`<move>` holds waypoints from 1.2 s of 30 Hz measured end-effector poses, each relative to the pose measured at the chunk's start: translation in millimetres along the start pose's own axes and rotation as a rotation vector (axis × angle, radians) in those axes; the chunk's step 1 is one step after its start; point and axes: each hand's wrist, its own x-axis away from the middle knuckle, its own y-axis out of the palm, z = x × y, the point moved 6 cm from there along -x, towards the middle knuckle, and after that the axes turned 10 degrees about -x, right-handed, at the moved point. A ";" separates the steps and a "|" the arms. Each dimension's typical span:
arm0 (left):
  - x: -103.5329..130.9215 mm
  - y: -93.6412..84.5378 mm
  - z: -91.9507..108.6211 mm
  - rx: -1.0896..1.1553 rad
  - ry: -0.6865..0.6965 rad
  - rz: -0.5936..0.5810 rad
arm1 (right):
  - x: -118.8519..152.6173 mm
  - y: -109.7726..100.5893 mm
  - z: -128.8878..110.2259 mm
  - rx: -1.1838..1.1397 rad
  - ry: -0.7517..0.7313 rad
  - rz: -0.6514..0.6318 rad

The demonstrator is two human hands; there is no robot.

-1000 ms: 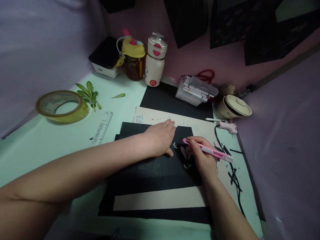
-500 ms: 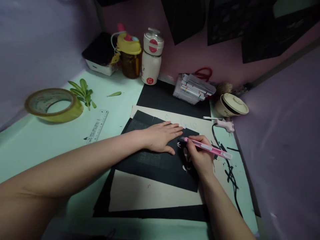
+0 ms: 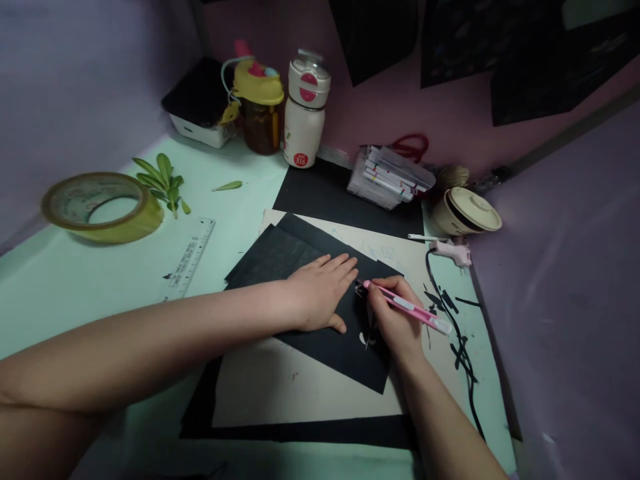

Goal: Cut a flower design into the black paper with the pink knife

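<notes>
The open left hand (image 3: 323, 293) lies flat, hiding some black paper (image 3: 333, 357); the right hand (image 3: 397, 323) grips a pink cutter (image 3: 409, 306), blade indistinct.

Pale green table (image 3: 135, 273): tape roll (image 3: 120, 228) flat nr L edge, leafy sprig (image 3: 164, 168) just beside it, loose leaf (image 3: 229, 186) farther R, clear ruler (image 3: 193, 257) twd the front. Back L corner has white box (image 3: 197, 131) w/ black top, then yellow-lidded cup (image 3: 261, 125). White bottle (image 3: 304, 130) at back edge, poss. on a black sheet's (image 3: 320, 192) corner; too dim to be sure. Pale board (image 3: 255, 393) mid-table, over front black sheet (image 3: 300, 431). R edge: lidded bowl (image 3: 473, 212), pink tool (image 3: 453, 252), black cord (image 3: 471, 393), dark scraps (image 3: 467, 301).
</notes>
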 end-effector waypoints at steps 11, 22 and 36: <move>-12.0 -3.1 -6.2 -0.041 0.006 0.162 | -0.4 5.0 -0.7 0.068 -0.037 0.008; -15.5 -13.5 -12.6 -0.051 0.062 0.166 | -0.4 6.4 0.6 0.062 0.027 -0.015; -13.7 -13.2 -19.4 -0.043 0.119 0.140 | -0.4 7.2 0.1 0.093 0.017 -0.044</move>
